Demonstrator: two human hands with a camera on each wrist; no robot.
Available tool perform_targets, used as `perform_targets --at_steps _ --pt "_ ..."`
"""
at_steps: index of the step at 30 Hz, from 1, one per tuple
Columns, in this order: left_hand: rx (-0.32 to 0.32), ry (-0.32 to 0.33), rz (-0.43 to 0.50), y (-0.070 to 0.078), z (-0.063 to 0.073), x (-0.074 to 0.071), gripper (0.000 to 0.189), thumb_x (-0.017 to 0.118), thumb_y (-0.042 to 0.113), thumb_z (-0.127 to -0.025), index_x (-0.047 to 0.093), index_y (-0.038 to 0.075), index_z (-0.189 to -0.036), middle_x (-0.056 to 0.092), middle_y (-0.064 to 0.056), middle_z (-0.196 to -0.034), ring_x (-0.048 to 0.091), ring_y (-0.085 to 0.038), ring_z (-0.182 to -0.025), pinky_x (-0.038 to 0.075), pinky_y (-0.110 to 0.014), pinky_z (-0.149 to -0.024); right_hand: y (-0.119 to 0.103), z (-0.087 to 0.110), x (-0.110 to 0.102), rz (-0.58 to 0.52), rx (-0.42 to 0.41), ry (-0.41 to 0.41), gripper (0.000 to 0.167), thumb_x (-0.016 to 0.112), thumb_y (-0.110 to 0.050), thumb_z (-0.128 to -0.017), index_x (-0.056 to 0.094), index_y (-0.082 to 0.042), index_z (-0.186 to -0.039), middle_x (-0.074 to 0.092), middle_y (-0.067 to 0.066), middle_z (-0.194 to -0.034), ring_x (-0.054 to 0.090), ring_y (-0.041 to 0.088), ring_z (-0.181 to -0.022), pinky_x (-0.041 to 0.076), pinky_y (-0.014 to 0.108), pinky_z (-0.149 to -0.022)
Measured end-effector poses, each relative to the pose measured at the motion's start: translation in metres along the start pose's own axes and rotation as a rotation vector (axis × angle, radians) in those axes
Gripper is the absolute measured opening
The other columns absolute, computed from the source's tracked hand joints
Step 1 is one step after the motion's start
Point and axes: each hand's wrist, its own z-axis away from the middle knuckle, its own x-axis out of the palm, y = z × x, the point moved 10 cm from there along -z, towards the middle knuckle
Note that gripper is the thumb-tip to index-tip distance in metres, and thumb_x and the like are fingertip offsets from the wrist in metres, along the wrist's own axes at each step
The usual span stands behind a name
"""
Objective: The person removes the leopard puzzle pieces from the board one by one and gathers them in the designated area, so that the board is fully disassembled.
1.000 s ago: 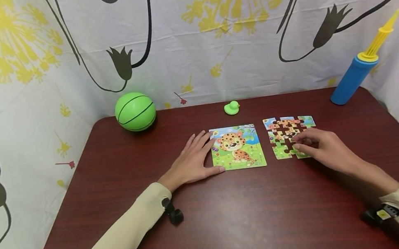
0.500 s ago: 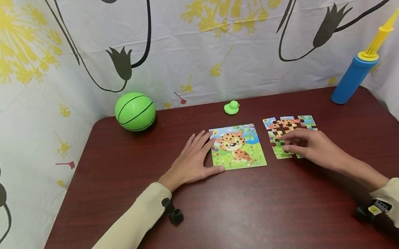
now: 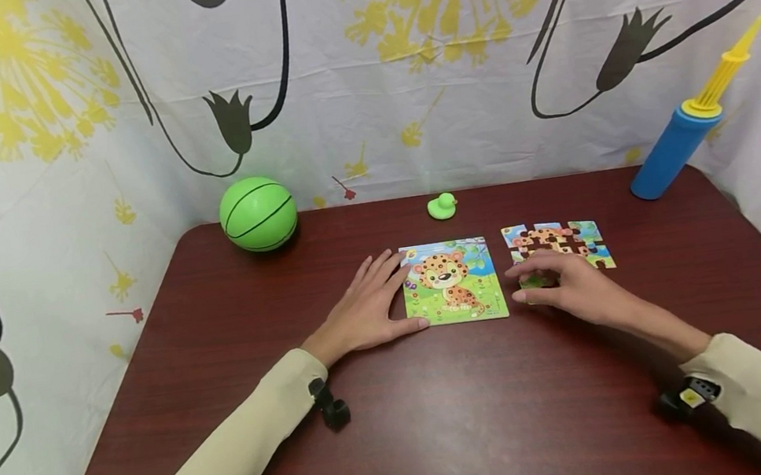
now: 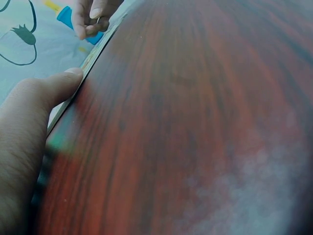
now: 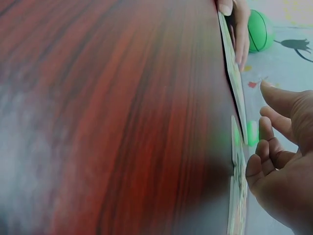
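Observation:
A square leopard picture board (image 3: 457, 279) lies flat on the table. My left hand (image 3: 376, 301) rests at its left side with fingers spread, the thumb at the lower left corner and fingertips over the upper left edge. To the right of the board, leopard puzzle pieces (image 3: 551, 236) lie in loosely spaced rows. My right hand (image 3: 572, 285) hovers over their lower left part and hides several of them. In the right wrist view its thumb (image 5: 281, 98) stands apart from the index finger with nothing seen between, and the other fingers are loosely bent.
A green ball (image 3: 258, 214) sits at the back left of the dark red wooden table (image 3: 446, 420). Behind the board is a small green rubber duck (image 3: 442, 206). A blue and yellow hand pump (image 3: 672, 150) stands at the back right corner, against patterned curtain.
My right hand has moved left across the puzzle pieces toward the board, its thumb and index finger parting, uncovering pieces on the right. The left hand has stayed still.

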Motion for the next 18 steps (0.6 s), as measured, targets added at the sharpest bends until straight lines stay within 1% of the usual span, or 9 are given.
perform_targets --at_steps 2,5,7,13,18 --pt "0.000 -0.001 -0.001 0.000 0.000 0.000 0.106 0.059 0.081 -0.097 0.034 0.013 -0.174 0.021 -0.008 -0.183 0.008 -0.026 -0.171 0.001 -0.047 -0.137 -0.001 -0.002 0.003 0.017 0.008 -0.003 0.033 0.076 -0.015 -0.106 0.073 -0.007 -0.138 0.065 0.006 -0.124 0.057 0.015 -0.100 0.051 0.032 -0.084" --pt "0.001 -0.001 0.001 0.000 0.000 0.000 0.106 0.059 0.081 -0.097 0.034 0.013 -0.174 0.021 -0.008 -0.183 0.008 -0.026 -0.171 0.001 -0.047 -0.137 -0.005 -0.005 0.007 0.027 -0.007 -0.003 0.032 0.076 -0.016 -0.106 0.074 -0.007 -0.136 0.065 0.005 -0.123 0.056 0.018 -0.104 0.050 0.032 -0.090" --pt "0.000 -0.001 0.002 0.000 0.000 0.000 0.106 0.059 0.081 -0.097 0.034 0.013 -0.174 0.021 -0.009 -0.183 0.008 -0.027 -0.171 0.001 -0.047 -0.137 -0.007 -0.007 0.009 0.034 -0.011 0.000 0.031 0.078 -0.017 -0.105 0.076 -0.009 -0.134 0.065 0.003 -0.121 0.056 0.019 -0.104 0.050 0.031 -0.091" --pt "0.003 0.003 0.003 0.000 0.001 0.000 0.106 0.060 0.081 -0.098 0.034 0.012 -0.174 0.021 -0.009 -0.183 0.009 -0.028 -0.171 0.002 -0.048 -0.137 -0.012 -0.015 0.014 0.057 -0.036 0.014 0.029 0.084 -0.015 -0.099 0.080 -0.010 -0.127 0.066 0.002 -0.110 0.054 0.021 -0.094 0.045 0.034 -0.080" --pt "0.007 0.008 0.006 0.001 0.001 -0.001 0.105 0.059 0.081 -0.098 0.035 0.012 -0.174 0.022 -0.009 -0.183 0.010 -0.028 -0.171 0.002 -0.048 -0.137 -0.011 -0.018 0.019 0.079 -0.042 -0.003 0.030 0.086 -0.015 -0.098 0.080 -0.010 -0.127 0.065 0.001 -0.107 0.053 0.022 -0.092 0.043 0.034 -0.078"
